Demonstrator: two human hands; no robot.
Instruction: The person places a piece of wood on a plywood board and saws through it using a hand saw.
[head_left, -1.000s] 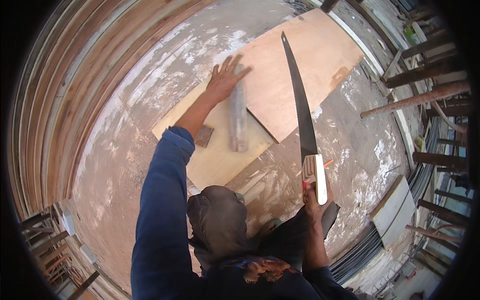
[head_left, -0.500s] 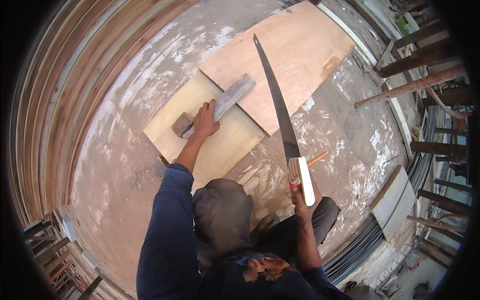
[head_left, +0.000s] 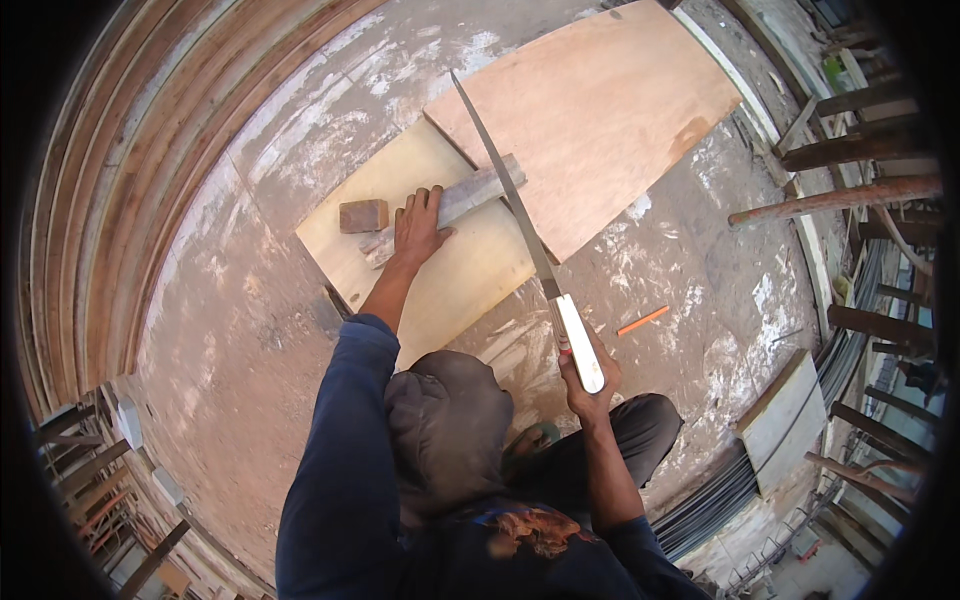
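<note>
Wooden batten [head_left: 470, 200] under left hand [head_left: 418, 226], saw [head_left: 520, 230] crossing.

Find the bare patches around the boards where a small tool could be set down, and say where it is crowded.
Bare floor lies left of the pale board, out to the curved planks, and between the reddish plywood sheet and the orange pencil. That sheet's far half is also bare. It is crowded where the left hand presses the grey batten beside the saw and wood block.

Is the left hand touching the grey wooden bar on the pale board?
Touching. In the head view the left hand lies flat on the grey wooden bar, fingers spread over it, with no gap between them, on the pale board.
</note>
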